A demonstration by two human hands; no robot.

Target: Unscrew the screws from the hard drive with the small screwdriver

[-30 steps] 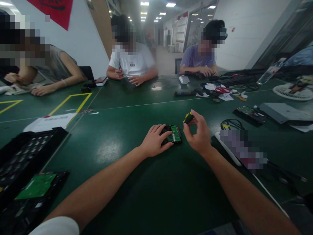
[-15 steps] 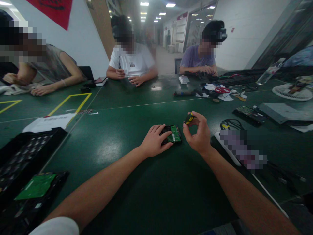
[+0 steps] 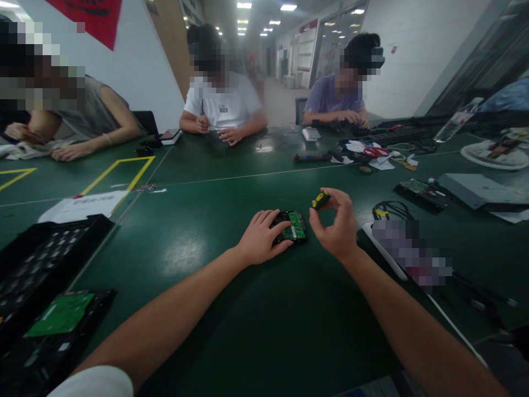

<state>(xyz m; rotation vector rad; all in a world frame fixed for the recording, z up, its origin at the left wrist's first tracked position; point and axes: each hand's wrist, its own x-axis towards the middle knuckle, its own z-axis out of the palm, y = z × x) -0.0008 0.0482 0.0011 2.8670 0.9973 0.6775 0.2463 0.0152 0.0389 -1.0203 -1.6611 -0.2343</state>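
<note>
A hard drive (image 3: 296, 226) with a green circuit board facing up lies flat on the table. My left hand (image 3: 264, 238) grips it from the left, its fingers over the far side and top and its thumb along the near edge. Just to the right of the drive, my right hand (image 3: 336, 226) is raised, pinching a short black-and-yellow screwdriver (image 3: 320, 199) between thumb and fingers. The screwdriver is tilted and apart from the drive; its shaft is too small to make out.
A black tray (image 3: 45, 259) and another drive with a green board (image 3: 61, 315) lie at left. On the right are a white power strip (image 3: 382, 251), another hard drive (image 3: 421, 193) and a grey metal case (image 3: 483, 190). Several people sit across the green table (image 3: 198, 187).
The screwdriver's handle has turned slightly in my right fingers, showing more yellow. My left hand and the hard drive have stayed in place.
</note>
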